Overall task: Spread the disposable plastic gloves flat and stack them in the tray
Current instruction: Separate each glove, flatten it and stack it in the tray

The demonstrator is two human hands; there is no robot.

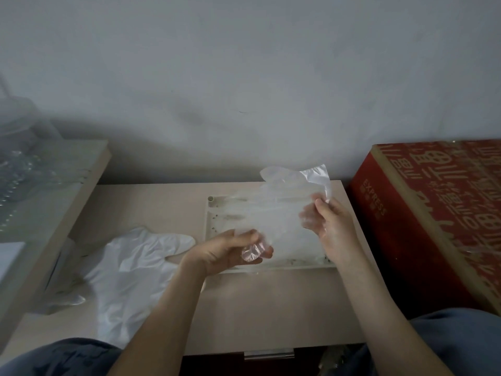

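Note:
A clear plastic glove (pixel 284 194) is stretched in the air between my two hands, over the shallow white tray (pixel 214 226) on the low table. My left hand (pixel 230 251) pinches its near corner, bunched at the fingertips. My right hand (pixel 330 221) grips its far right edge, higher up. The glove's fingers point up and away toward the wall. A loose pile of more clear gloves (pixel 130 270) lies on the table to the left of the tray. What lies inside the tray under the held glove is hard to make out.
A red printed cardboard box (pixel 433 213) stands right of the table. On the left is a higher shelf (pixel 54 191) with a clear bag of things. The grey wall runs just behind the table. My knees in blue trousers sit at the near edge.

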